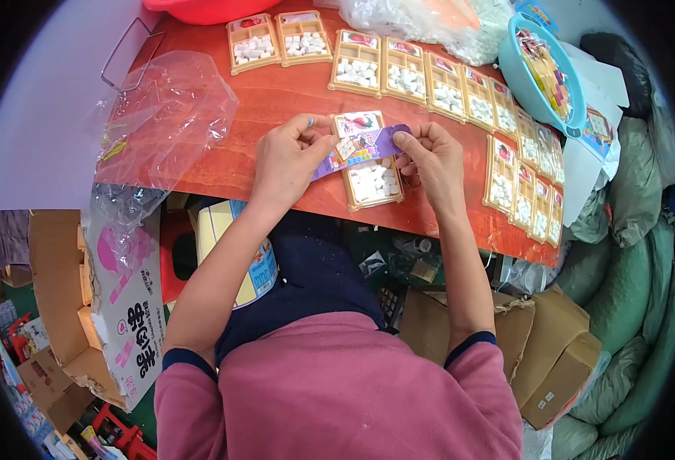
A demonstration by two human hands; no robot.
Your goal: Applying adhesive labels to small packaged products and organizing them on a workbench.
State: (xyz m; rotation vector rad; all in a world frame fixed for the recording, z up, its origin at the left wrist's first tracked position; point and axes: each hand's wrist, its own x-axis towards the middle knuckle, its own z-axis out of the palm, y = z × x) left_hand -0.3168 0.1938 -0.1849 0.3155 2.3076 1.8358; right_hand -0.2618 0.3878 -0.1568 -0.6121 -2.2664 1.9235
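Between both hands a purple printed card strip (362, 149) is stretched out, slightly tilted, its right end higher. My left hand (288, 157) pinches its left end, and my right hand (437, 161) grips its right end with the thumb on top. Directly beneath the strip lies a small tan compartment tray (376, 201) near the table's front edge. White cube-like pieces (373, 180) fill its near part, and a picture card (358, 123) with red fruit shows at its far end. The strip hides the tray's middle.
Several similar filled trays (357, 63) stand in rows across the red table (276, 100). A blue basin (515, 61) of colourful packets is at the far right, a red basin (207, 9) at the back. Clear plastic bags (176, 100) lie left; cardboard boxes (460, 330) stand below.
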